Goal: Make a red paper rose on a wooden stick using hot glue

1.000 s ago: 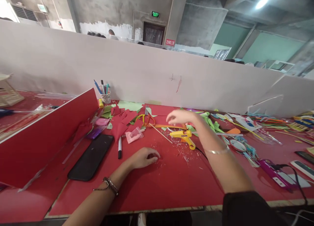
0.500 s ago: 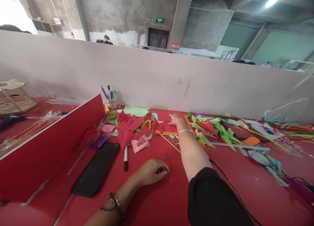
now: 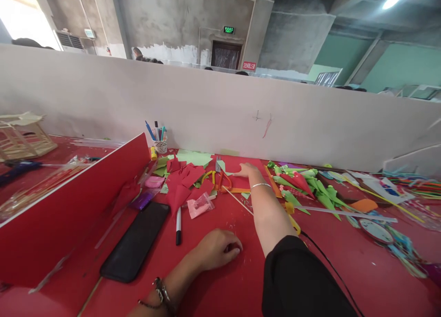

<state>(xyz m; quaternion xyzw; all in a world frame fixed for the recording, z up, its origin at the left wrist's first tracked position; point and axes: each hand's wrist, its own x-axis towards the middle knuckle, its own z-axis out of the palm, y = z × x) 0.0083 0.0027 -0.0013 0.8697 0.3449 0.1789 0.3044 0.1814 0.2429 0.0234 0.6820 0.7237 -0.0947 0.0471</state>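
My right hand [image 3: 248, 171] reaches far across the table, its fingers stretched out low over a red sheet [image 3: 259, 163]. Nothing shows in its grasp. Left of it lie scissors with red-orange handles [image 3: 225, 183] and a yellow-handled pair [image 3: 208, 175]. A thin stick [image 3: 237, 200] runs toward my right forearm. Closer to me, my left hand [image 3: 217, 250] rests on the red tabletop [image 3: 237, 289], fingers curled in and thumb close to them, with no object visible. A black-capped marker [image 3: 178, 227] and a small pink packet [image 3: 200, 205] lie beyond it.
A black phone [image 3: 136, 243] lies at left beside an upright red board [image 3: 79, 193]. Red paper scraps [image 3: 188, 174] and a pen cup [image 3: 160, 145] sit farther back. At right are green cone-shaped paper pieces [image 3: 325, 198], a clear strip [image 3: 347, 214] and a black cord [image 3: 330, 266].
My right hand has drawn slightly left and lower over the red sheet, fingers still extended. My left hand stays in place, curled slightly tighter. The view has shifted a little.
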